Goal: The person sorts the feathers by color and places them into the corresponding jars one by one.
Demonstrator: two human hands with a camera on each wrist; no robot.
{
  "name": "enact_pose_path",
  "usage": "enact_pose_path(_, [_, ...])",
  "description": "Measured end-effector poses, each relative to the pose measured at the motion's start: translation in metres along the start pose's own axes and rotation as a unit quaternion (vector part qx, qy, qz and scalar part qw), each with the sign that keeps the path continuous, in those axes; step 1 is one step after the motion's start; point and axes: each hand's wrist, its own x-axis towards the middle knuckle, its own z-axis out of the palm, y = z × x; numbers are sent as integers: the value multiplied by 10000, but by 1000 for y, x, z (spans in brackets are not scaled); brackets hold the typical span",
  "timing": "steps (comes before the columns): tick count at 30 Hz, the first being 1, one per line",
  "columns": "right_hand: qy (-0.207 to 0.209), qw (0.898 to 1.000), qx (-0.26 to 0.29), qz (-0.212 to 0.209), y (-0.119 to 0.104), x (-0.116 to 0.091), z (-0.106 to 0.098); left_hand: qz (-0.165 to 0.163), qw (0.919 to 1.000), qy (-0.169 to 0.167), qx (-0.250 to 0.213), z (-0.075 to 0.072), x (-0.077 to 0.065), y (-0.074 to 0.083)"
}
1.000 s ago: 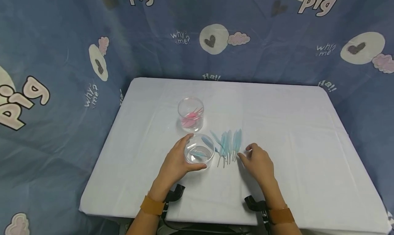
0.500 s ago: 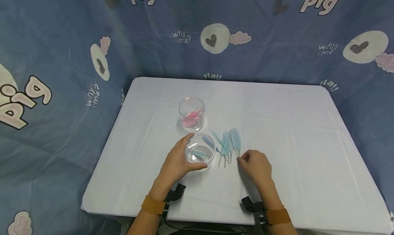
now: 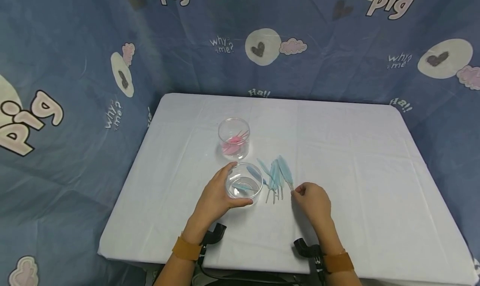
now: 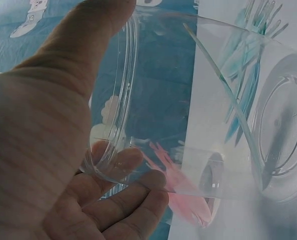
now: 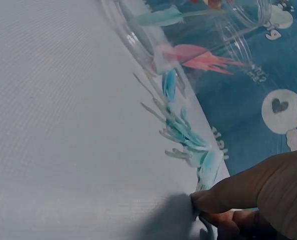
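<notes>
My left hand [image 3: 213, 196] grips a clear cup [image 3: 244, 194] around its side, thumb in front and fingers behind. One light-blue feather [image 4: 228, 94] leans inside this cup. Between thumb and fingertips, my right hand [image 3: 314, 202] pinches the quill of a light-blue feather [image 3: 286, 171], its vane pointing away to the upper left. More light-blue feathers [image 3: 273, 178] lie loosely grouped between the cup and the right hand, quills mostly toward me. The right wrist view shows the pinched feather [image 5: 209, 167] overlapping the group.
Just behind the held cup stands a second clear cup [image 3: 233, 128] with pink feathers [image 3: 233, 143] in it. Everything rests on a white-covered table [image 3: 367, 186]. A patterned blue curtain [image 3: 322, 73] hangs behind and at the sides.
My right fingers have closed on a feather's quill. That feather's tip has swung left, toward the others. The left hand and its cup stay in place.
</notes>
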Motion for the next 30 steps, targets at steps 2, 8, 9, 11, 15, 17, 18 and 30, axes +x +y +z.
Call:
enact_pose_path(2, [-70, 10000, 47, 53, 0, 0, 0, -4, 10000, 2, -11, 0, 0, 0])
enact_pose_path(8, [-305, 9991, 164, 228, 2, -1, -1, -21, 10000, -47, -11, 1, 0, 0])
enact_pose_path(9, [-310, 9990, 197, 241, 2, -1, -1, -12, 10000, -51, -5, 1, 0, 0])
enact_pose_path(11, [-279, 9989, 290, 257, 2, -2, -4, 4, 10000, -40, -12, 1, 0, 0])
enact_pose_path(15, [-72, 9981, 565, 240, 4, -3, -11, 14, 10000, -5, 2, 1, 0, 0])
enact_pose_path(17, [94, 9973, 694, 215, 7, -3, -15, 15, 10000, 1, 25, 1, 0, 0])
enact_pose_path(18, [166, 9968, 762, 186, 9, -3, -17, 17, 10000, -7, 43, 1, 0, 0])
enact_pose_path(30, [1766, 9710, 1305, -943, 5, -16, -61, 32, 9999, -29, 119, 0, 0, 0])
